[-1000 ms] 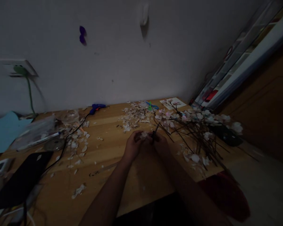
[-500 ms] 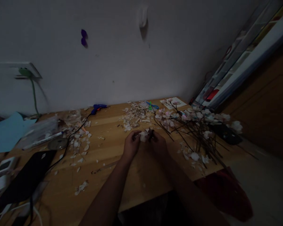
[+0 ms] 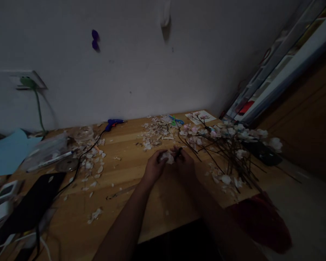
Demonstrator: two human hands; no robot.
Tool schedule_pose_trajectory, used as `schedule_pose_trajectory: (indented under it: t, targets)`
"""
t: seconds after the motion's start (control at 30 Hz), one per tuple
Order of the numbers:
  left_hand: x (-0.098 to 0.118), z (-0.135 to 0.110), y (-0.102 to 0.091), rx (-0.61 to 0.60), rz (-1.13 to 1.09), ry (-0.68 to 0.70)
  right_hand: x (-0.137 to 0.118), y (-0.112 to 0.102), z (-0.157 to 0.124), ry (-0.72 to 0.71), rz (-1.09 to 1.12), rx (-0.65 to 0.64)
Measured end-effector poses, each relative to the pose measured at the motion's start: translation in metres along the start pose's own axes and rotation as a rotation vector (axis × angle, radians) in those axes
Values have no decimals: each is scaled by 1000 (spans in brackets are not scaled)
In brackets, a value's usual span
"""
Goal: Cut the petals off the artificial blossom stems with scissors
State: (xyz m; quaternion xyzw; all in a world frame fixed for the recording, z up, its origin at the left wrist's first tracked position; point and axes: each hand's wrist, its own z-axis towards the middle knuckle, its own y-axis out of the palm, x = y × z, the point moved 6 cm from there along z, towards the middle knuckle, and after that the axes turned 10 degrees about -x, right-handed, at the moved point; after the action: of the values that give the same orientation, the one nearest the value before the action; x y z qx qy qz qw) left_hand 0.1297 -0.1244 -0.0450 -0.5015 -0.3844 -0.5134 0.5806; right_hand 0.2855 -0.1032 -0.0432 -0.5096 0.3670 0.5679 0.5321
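Observation:
At the middle of the table, a white translucent flower sits between my two hands, its petals bunched together. My left hand is closed on its left side, with thumb and fingers pinching it. My right hand is closed around a small dark object beside the flower; dim light hides its kind. Beyond the hands lies a heap of pale petals. Finished-looking white and pink blossoms on dark stems lie to the right of my right hand.
A blue glue gun lies by the wall, its black cord running left. Scissors rest behind the petal heap. Loose petals, a black pad, white devices and blue paper occupy the left side. Red cloth hangs below the right edge.
Both hands and the flower have shifted slightly right. My left fingers now cover more of the flower, and the dark object in my right hand has tilted.

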Motion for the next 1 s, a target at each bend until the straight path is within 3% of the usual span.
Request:
schedule_pose_trajectory:
  t: [0.27, 0.43, 0.73, 0.9, 1.0]
  targets:
    - [9, -1, -5, 44, -25, -42, 7, 9, 2, 20, 106, -135]
    - [5, -1, -8, 91, -88, -91, 15, 9, 6, 92, 275, -82]
    - [2, 1, -10, 64, -42, -89, 12, 1, 9, 94, 178, 20]
    - [-5, 2, -12, 106, -151, -138, 6, 2, 5, 61, 108, 14]
    - [-11, 1, -13, 146, -258, -183, 4, 6, 1, 44, 17, -58]
